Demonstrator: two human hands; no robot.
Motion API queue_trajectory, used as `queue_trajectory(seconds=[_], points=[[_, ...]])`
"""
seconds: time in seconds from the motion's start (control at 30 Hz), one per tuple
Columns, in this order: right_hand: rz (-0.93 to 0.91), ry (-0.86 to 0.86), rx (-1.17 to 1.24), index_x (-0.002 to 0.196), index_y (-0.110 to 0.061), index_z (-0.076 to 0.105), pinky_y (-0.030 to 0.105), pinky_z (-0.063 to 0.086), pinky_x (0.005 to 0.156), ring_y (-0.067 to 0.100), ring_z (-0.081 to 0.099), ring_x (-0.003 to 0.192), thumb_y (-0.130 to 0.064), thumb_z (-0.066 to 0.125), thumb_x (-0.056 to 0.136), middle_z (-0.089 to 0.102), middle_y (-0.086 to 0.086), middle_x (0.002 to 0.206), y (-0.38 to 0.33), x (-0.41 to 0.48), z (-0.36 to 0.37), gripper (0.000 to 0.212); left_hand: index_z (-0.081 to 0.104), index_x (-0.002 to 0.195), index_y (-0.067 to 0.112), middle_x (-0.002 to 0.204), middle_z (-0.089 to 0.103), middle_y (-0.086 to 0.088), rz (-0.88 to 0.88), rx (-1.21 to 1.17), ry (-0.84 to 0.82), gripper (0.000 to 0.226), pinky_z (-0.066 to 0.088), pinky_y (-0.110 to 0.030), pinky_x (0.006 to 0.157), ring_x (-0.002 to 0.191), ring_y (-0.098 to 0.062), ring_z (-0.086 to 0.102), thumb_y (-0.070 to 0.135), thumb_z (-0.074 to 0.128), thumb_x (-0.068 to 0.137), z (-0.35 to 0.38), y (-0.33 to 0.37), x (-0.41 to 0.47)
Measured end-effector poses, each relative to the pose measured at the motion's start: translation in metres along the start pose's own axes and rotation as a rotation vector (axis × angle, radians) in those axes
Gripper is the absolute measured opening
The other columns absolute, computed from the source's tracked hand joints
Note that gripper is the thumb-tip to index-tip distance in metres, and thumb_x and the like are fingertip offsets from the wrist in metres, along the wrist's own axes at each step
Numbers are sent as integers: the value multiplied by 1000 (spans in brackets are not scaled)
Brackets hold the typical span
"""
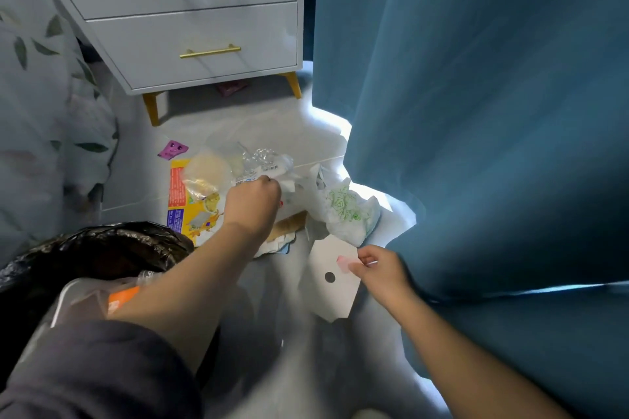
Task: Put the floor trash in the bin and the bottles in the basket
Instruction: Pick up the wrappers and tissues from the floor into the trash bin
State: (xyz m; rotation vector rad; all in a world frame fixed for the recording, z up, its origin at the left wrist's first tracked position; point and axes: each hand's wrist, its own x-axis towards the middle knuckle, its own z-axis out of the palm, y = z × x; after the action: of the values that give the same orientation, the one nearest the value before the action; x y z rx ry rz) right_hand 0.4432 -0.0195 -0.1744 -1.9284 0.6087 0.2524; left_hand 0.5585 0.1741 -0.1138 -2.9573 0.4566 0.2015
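1. In front of the dresser (190, 27), floor trash is lying in 1 loose pile: crumpled clear plastic (267, 160), a yellow flattened box (177, 194), a clear bag (207, 173) with a pale round thing inside, and a white bag with green print (343, 211).
2. The left hand (253, 201) is reaching into that pile, fingers curling down and gripping the crumpled clear plastic; cannot tell if it is a bottle.
3. The right hand (381, 269) is staying further out from the dresser, pinching a pink scrap (343, 264) between thumb and fingers, over a white card (326, 292) with 1 round hole; cannot tell if it is gripping the card too.
4. A purple wrapper (173, 149) is lying apart from the pile, closer to the dresser's yellow leg.
5. The bin (102, 248), black-lined, is sitting well out from the dresser, under the left forearm, already holding clear plastic and something orange.
6. A blue curtain (476, 112) is hanging just beside the dresser's right side.
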Motion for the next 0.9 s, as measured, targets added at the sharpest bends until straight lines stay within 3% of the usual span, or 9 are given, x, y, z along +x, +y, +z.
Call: queue_trajectory(seconds=[0.17,0.27,0.33,0.4,0.53,0.63,0.73,0.8,0.9], points=[[16,22,4,85,2,66,10,36,49,15,50,66,-28,79,76,62,5,77,-24,-17,-9,34,56,94,11,96,62,-7,7,-58,138,16,35,-31,54,78,-30,63,0,52,84,-21,-15,-24],[10,49,27,87,2,66,9,38,48,13,53,64,-23,78,78,64,4,78,-36,-24,-13,29,54,88,12,87,61,-6,20,-52,220,10,21,-27,44,65,-31,59,2,51,87,-32,-22,-36],[5,72,46,88,0,67,14,42,53,15,56,69,-23,77,78,66,5,81,-43,-29,-15,27,54,84,13,81,59,-5,40,-34,247,11,12,-26,41,56,-30,53,1,56,84,-40,-26,-43],[7,103,69,89,-1,68,18,44,57,18,57,73,-24,77,79,66,6,84,-48,-34,-15,26,53,78,14,74,58,-3,64,-15,239,18,15,-24,41,50,-28,53,0,65,76,-48,-29,-48],[7,120,172,90,0,67,21,46,61,16,57,73,-21,76,80,64,5,84,-64,-48,-16,26,53,76,15,74,60,-1,71,-10,229,27,19,-22,41,48,-27,55,1,74,67,-61,-37,-63],[-19,109,247,91,2,66,13,45,54,9,55,64,-19,74,82,63,2,79,-85,-63,-20,24,59,81,15,77,63,-1,45,-11,291,21,8,-21,40,50,-27,57,4,73,70,-79,-46,-82],[-50,117,329,90,3,66,21,43,57,16,55,67,-23,75,80,64,4,81,-107,-78,-23,29,62,78,15,71,63,0,21,15,390,23,1,-17,41,43,-26,55,2,76,65,-108,-58,-108],[-70,101,355,89,2,66,24,42,58,15,53,68,-26,76,79,64,6,84,-122,-91,-22,32,63,83,14,76,65,-1,28,15,438,22,9,-16,39,42,-27,55,2,75,68,-126,-70,-125],[-124,43,350,89,2,65,19,41,55,6,52,59,-25,74,81,65,1,81,-148,-115,-17,30,64,97,13,92,68,-3,-4,11,476,21,31,-25,42,52,-34,61,4,67,78,-154,-93,-152]])
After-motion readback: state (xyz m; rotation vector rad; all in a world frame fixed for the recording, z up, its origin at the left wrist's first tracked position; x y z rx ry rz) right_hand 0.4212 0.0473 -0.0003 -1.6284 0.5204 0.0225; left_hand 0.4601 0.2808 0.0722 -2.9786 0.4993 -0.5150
